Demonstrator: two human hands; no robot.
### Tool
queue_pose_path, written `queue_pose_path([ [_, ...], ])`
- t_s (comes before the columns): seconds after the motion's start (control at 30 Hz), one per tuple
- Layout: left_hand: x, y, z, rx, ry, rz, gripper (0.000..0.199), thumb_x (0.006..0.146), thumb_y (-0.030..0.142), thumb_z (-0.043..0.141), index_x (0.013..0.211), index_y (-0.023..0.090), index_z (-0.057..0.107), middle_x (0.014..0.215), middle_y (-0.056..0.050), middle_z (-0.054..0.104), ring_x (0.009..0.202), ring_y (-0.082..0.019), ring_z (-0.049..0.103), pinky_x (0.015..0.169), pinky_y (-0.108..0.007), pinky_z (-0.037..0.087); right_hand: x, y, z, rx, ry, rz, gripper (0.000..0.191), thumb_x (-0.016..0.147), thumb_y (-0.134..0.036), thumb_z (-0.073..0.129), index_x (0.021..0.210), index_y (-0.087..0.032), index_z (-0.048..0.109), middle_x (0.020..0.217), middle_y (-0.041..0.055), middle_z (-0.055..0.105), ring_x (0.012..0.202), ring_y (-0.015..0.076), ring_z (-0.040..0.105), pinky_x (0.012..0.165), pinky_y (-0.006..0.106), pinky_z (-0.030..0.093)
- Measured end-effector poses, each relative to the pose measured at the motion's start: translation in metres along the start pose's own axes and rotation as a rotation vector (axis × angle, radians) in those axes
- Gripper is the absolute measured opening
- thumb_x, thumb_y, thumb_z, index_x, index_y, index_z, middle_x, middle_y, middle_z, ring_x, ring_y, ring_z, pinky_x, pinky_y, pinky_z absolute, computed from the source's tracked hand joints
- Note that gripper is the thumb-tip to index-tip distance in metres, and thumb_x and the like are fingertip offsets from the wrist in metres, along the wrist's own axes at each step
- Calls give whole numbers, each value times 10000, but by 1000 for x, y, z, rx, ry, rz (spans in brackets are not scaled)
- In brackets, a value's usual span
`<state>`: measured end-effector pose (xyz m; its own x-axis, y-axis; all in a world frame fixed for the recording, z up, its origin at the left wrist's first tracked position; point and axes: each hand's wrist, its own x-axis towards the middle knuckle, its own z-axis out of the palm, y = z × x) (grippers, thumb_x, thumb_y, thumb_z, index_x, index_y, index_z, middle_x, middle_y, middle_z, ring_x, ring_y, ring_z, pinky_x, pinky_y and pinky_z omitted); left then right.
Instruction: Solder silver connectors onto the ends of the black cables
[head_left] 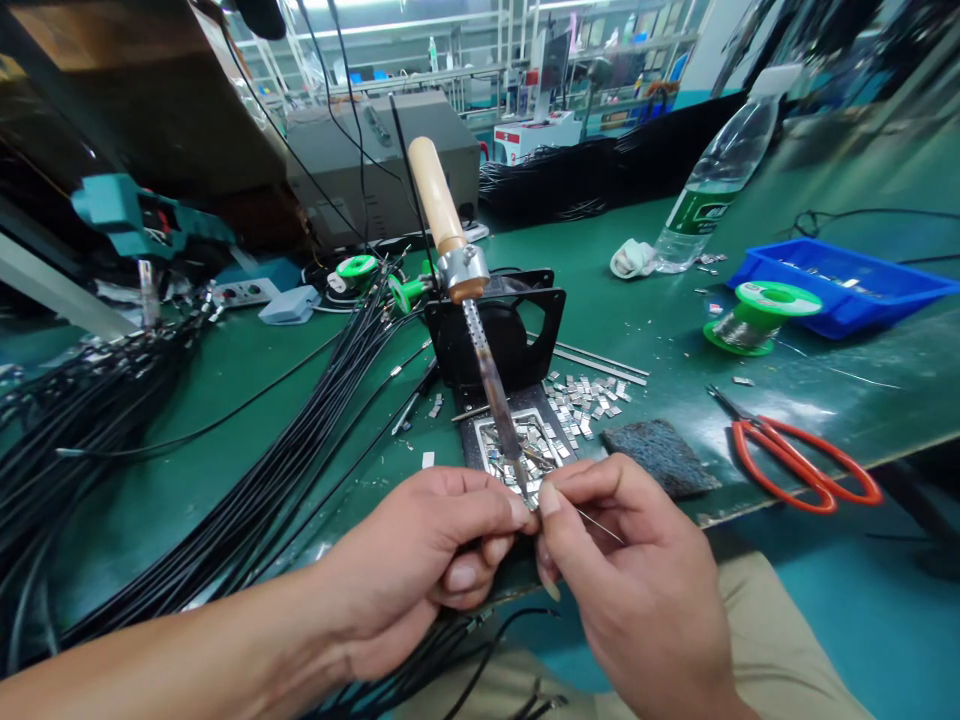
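Pinching a thin wire (600,526) in the fingers of the right hand (637,575), its loose end poking out toward the scissors side. Got the fingers of the left hand (442,540) squeezed shut just beside, nearly meeting the right fingertips, but can't tell what, if anything, sits between them. Working right at the tip of a soldering iron (491,370), angled down with its wooden handle up top, in front of a black fan (484,340). Got little metal pieces (589,400) scattered next to the iron and more in a small tray (486,452) under its tip. To the right on the green bench (660,340), see a rough gray pad (660,457), red-handled scissors (795,460), a green spool (757,318), a blue bin (844,290) and, farther back, a water bottle (712,185). Over on the left, loads of black cables (292,450).
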<state>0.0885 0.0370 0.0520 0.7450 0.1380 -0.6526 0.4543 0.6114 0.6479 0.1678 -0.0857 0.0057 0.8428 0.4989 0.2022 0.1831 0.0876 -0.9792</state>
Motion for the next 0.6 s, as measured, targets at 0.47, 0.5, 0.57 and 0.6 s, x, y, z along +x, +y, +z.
queue_pose_path([
  [0.47,0,1,-1,25,7,6,247,752,220,702,626,143,503,540,53,437,412,-10,255,443,-197,143,2,2,5,30,32,-9,138,836,-202,653,723,-154,589,666,-13,624,418,62,563,368,148,482],
  [0.5,0,2,-1,26,10,4,245,748,221,702,628,143,503,541,53,437,413,-10,254,444,-198,142,2,2,5,33,36,-8,143,833,-203,653,717,-153,587,660,-12,623,413,62,560,363,147,477],
  [0.57,-1,2,0,30,13,9,236,738,219,700,628,144,505,539,54,434,415,-10,250,445,-198,143,2,1,6,39,42,-1,150,828,-202,655,706,-151,585,651,-10,620,410,62,558,364,145,475],
  [0.6,-1,2,0,29,13,15,230,735,216,698,630,143,507,539,55,434,416,-10,249,445,-198,145,2,0,6,42,41,3,151,827,-201,657,704,-150,584,651,-8,621,411,62,559,366,145,476],
])
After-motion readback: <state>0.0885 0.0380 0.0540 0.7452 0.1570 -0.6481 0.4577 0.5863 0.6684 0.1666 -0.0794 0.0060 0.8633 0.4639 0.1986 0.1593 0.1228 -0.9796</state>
